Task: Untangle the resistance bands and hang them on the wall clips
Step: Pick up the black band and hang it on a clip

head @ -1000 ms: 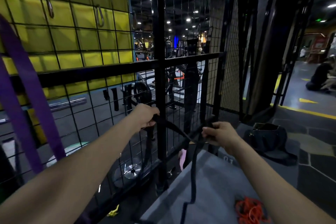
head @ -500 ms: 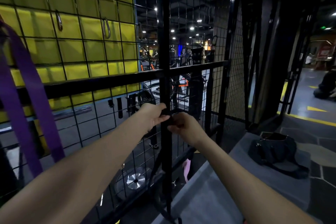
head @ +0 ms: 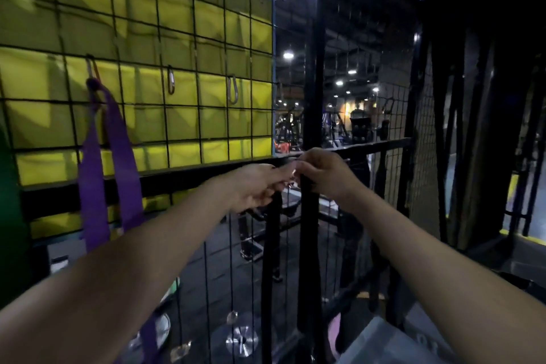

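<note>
Both hands higher vs 0.5 s ago, L grip (head: 257,186) & R grip (head: 322,174) pinched on black band (head: 270,245).

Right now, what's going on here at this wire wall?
A person holds a black resistance band up against the wire grid wall, left hand and right hand gripping its top close together while its two strands hang down. A purple band already hangs from one clip. Two other clips are empty.
</note>
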The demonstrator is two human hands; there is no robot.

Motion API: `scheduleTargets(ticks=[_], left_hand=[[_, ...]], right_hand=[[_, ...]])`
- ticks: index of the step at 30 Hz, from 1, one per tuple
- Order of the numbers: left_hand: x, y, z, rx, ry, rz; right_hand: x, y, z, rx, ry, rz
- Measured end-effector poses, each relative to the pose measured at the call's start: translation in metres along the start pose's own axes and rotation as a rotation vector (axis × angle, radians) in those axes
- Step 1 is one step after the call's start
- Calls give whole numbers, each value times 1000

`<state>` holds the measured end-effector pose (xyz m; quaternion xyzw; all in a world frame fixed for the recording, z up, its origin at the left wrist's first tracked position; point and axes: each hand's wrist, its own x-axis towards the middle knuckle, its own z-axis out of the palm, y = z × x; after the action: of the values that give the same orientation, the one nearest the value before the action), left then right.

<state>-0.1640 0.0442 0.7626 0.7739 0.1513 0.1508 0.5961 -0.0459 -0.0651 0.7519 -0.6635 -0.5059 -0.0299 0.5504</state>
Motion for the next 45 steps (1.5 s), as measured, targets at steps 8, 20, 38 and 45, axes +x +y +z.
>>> scheduleTargets(ticks=[8,20,38,45], left_hand=[[19,19,-62,687,372,171],[25,60,-131,47,497,272],[0,67,-182,520,971,498],[-1,69,-183,494,970,491]], right_hand=[[54,-25,21,5,-86,-77],[150,-42,58,224,-99,-142],[217,-108,122,271,-363,-138],[213,-121,142,494,-414,43]])
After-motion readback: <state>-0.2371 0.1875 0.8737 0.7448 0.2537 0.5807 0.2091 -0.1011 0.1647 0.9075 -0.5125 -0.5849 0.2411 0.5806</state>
